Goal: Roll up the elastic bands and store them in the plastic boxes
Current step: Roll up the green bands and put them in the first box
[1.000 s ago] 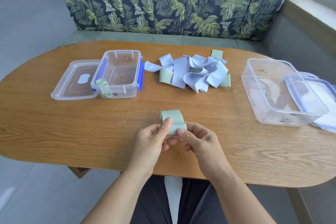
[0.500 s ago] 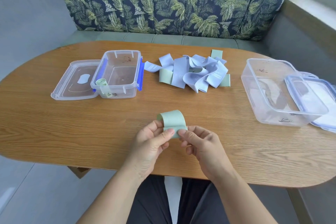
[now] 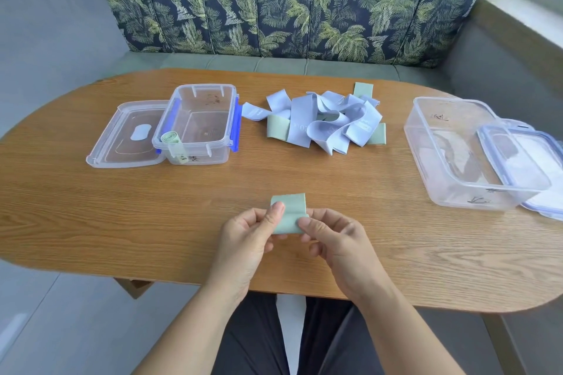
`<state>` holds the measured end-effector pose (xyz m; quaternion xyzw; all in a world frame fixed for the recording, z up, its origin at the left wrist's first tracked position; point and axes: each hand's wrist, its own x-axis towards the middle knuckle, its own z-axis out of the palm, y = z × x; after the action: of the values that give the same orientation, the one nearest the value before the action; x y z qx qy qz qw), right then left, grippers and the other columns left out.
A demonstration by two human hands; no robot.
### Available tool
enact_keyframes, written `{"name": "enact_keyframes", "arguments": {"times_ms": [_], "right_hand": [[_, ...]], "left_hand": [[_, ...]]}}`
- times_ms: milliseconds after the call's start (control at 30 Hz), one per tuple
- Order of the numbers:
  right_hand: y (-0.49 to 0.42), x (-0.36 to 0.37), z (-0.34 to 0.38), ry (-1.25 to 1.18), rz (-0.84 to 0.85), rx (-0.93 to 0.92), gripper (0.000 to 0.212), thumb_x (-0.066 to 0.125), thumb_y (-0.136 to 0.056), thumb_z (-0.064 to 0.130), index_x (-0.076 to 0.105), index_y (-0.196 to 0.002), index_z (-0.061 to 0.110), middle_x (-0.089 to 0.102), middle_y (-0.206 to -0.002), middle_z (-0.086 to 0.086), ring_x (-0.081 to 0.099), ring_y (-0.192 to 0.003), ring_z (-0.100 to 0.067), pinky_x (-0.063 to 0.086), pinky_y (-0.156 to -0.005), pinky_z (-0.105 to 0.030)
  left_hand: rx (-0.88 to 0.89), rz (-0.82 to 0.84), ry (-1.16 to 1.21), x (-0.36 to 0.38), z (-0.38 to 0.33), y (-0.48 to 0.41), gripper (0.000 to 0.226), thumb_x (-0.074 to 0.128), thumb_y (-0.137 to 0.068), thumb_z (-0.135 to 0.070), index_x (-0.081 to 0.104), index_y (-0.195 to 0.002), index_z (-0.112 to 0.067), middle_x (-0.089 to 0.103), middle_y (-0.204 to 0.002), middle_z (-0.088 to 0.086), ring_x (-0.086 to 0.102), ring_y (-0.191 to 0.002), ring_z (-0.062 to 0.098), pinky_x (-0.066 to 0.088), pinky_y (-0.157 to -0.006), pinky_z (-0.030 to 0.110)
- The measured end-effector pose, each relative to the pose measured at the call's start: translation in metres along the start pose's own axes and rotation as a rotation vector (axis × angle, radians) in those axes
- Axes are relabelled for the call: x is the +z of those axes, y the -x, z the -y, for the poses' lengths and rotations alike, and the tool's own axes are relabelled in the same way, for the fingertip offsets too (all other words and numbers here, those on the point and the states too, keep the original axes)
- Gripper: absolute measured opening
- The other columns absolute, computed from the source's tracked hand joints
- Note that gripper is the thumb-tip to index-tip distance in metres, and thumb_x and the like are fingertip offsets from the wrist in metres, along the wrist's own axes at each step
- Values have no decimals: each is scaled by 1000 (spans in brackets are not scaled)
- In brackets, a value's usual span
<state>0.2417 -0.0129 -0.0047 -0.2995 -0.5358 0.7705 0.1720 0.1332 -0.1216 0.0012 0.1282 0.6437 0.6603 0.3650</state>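
Left hand (image 3: 243, 234) and right hand (image 3: 338, 237) both pinch a folded green elastic band (image 3: 289, 211) between thumb and fingers, just above the near part of the wooden table (image 3: 396, 253). Farther back, a small clear box (image 3: 198, 125) at left holds one rolled green band (image 3: 171, 138). A pile of loose bands (image 3: 323, 122) lies at centre. A larger clear box (image 3: 457, 152) stands at right.
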Motion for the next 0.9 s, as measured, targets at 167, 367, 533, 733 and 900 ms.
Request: {"name": "enact_keyframes", "arguments": {"times_ms": [167,367,533,733,900], "right_hand": [[-1,-1,0,-6,-21,36,37,77,-68,33,74,-92,6,68,-81,-9,56,-65,-11,44,-60,-22],[-2,-2,3,-24,-9,96,36,77,-67,37,72,-86,7,64,-69,-8,56,-59,-12,43,-55,-22],[-2,-2,4,-39,2,84,42,79,-70,40,73,-95,7,70,-85,-9,58,-67,-12,43,-57,-22],[-2,-4,3,-51,63,15,27,74,-80,18,74,-106,9,73,-95,-5,55,-72,-11,40,-62,-24],[-3,-5,0,-42,35,-19,36,74,-73,24,73,-105,7,73,-100,-9,55,-69,-10,41,-59,-23]], "left_hand": [[-41,140,196,-1,1,2,44,71,-70,-20,64,-112,-9,73,-97,2,59,-83,7,42,-68,22],[-34,139,212,-1,4,0,32,75,-68,-18,66,-99,-14,70,-95,7,51,-81,13,40,-65,22],[-43,96,168,0,1,0,27,77,-71,-20,66,-94,-12,73,-89,7,61,-75,12,42,-65,22],[-51,41,89,1,-2,3,27,74,-69,-34,68,-84,-12,71,-77,2,62,-67,11,41,-61,22],[-84,100,105,-2,-4,2,36,82,-71,-37,71,-95,-11,73,-92,5,64,-84,13,43,-74,26]]}}
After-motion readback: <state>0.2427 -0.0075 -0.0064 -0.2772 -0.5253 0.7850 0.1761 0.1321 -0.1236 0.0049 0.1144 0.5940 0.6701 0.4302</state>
